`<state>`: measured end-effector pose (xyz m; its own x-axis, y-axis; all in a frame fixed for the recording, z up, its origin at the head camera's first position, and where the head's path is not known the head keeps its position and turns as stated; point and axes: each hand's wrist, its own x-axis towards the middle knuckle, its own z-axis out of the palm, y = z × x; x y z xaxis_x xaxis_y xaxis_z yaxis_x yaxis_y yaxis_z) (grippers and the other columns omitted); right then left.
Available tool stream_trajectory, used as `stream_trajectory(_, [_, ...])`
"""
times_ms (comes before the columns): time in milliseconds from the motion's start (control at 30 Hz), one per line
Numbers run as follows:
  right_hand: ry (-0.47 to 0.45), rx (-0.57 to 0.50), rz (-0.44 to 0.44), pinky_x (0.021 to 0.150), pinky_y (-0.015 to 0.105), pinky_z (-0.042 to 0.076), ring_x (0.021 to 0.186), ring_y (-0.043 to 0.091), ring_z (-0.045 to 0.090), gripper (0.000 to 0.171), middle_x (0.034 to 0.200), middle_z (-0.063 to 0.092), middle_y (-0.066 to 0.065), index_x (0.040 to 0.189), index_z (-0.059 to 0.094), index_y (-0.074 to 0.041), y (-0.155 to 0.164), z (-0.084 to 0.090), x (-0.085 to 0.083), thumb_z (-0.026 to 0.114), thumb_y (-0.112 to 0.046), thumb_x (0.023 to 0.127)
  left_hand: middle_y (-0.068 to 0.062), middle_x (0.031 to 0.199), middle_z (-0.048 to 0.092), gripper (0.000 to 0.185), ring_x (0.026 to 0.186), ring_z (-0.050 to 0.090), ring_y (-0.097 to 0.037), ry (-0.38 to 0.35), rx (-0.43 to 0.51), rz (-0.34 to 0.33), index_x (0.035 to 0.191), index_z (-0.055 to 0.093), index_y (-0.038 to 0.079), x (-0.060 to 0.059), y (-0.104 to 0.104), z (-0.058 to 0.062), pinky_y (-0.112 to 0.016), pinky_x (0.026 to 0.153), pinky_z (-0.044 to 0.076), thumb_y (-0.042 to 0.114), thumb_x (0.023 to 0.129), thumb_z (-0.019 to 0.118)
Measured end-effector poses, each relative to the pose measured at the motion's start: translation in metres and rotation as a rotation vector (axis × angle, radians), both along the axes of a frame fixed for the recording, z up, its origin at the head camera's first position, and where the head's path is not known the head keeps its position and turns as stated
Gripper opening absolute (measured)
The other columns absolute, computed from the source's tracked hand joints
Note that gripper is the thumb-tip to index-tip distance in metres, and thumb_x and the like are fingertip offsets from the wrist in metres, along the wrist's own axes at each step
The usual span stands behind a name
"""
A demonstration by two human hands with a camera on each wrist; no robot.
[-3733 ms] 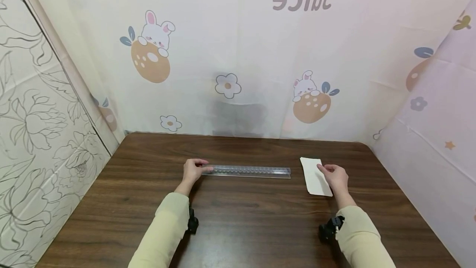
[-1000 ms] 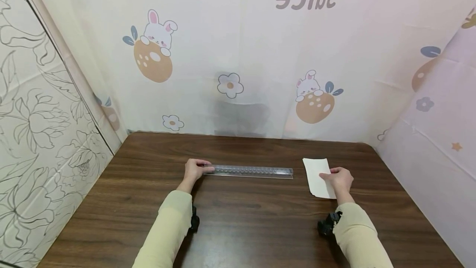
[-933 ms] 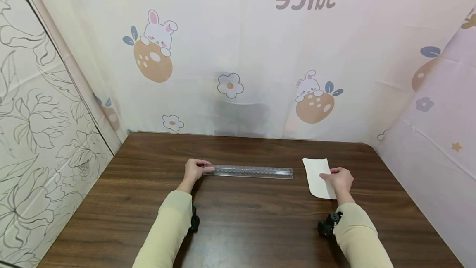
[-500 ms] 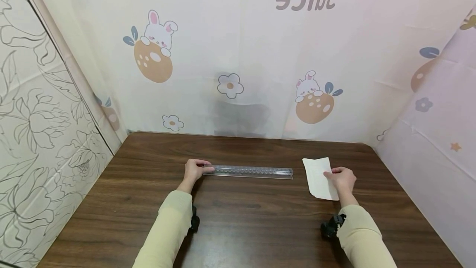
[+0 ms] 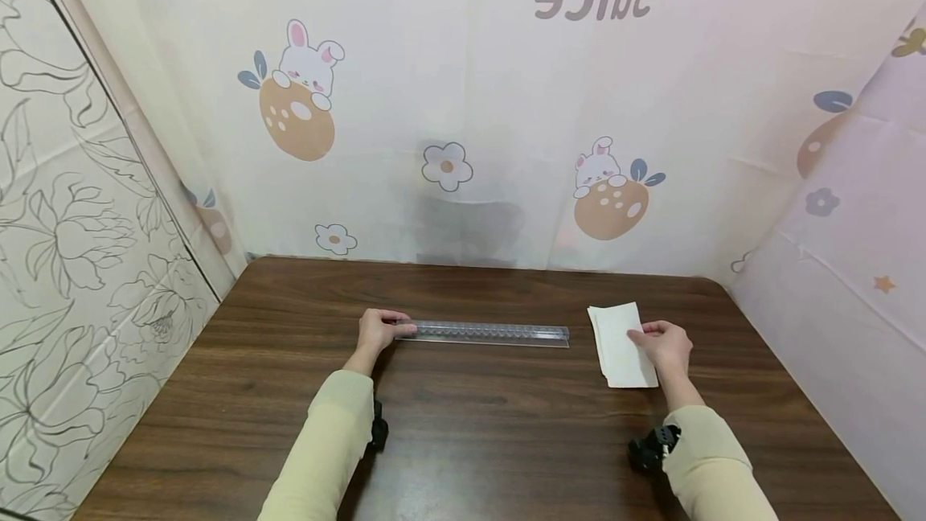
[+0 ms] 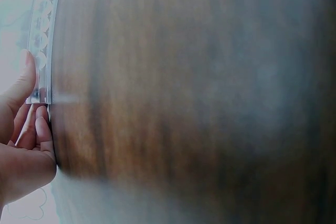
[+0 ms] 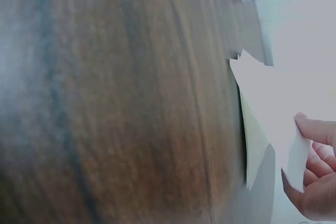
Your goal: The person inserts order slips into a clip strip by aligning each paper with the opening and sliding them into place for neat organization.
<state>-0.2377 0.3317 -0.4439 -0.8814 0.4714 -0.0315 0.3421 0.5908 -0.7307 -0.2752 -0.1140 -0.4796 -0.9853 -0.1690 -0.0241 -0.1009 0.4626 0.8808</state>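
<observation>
Past the right end of the clear ruler (image 5: 485, 334), a pile of white paper (image 5: 622, 348) lies on the worktop (image 5: 492, 441), near that end but not touching it. From the head view I see the ruler running left to right and the pile's long axis pointing away from the person, roughly square to the ruler's line. The left hand (image 5: 374, 331) pinches the ruler's left end; the right hand (image 5: 665, 346) is at the pile's outer edge, the side facing away from the ruler. So the paper sits between the ruler and the right hand, plainly the nearer one, and the hands are well apart.

By the left wrist view, the left thumb rests on the ruler's face, close to its end, fingers curled just beyond; how far they reach underneath I can't tell.

By the right wrist view, the right hand holds the top sheet (image 7: 273, 103) between thumb and fingers, bent up along the edge away from the ruler. The lower sheets (image 7: 253, 153) show beneath it; how many, I can't tell.
</observation>
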Motion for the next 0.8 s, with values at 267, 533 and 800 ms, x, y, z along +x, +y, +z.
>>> stream_trajectory(267, [0.004, -0.005, 0.033, 0.057, 0.026, 0.038, 0.081, 0.029, 0.057, 0.039, 0.089, 0.064, 0.021, 0.098, 0.060, 0.007, -0.005, 0.001, 0.005, 0.068, -0.025, 0.078, -0.006, 0.085, 0.066, 0.020, 0.087, 0.055, -0.022, -0.015, 0.006, 0.007, 0.076, 0.073, 0.005, 0.000, 0.000, -0.001, -0.035, 0.077, 0.043, 0.018, 0.062, 0.081])
stream_trajectory(533, [0.005, -0.063, 0.071, 0.066, 0.032, 0.042, 0.092, 0.035, 0.056, 0.042, 0.097, 0.062, 0.024, 0.102, 0.060, 0.009, -0.014, 0.004, 0.010, 0.067, -0.026, 0.079, -0.007, 0.085, 0.067, 0.022, 0.087, 0.055, -0.022, -0.009, 0.001, 0.005, 0.076, 0.073, 0.005, 0.000, 0.000, -0.002, -0.034, 0.077, 0.043, 0.019, 0.062, 0.082])
stream_trajectory(800, [-0.021, -0.098, 0.091, 0.060, 0.024, 0.037, 0.094, 0.032, 0.050, 0.046, 0.106, 0.056, 0.026, 0.105, 0.060, 0.008, -0.023, 0.004, 0.015, 0.064, -0.032, 0.081, -0.008, 0.090, 0.066, 0.024, 0.086, 0.055, -0.021, -0.024, -0.015, 0.016, 0.078, 0.073, 0.006, -0.004, -0.001, -0.003, -0.034, 0.077, 0.043, 0.022, 0.062, 0.081])
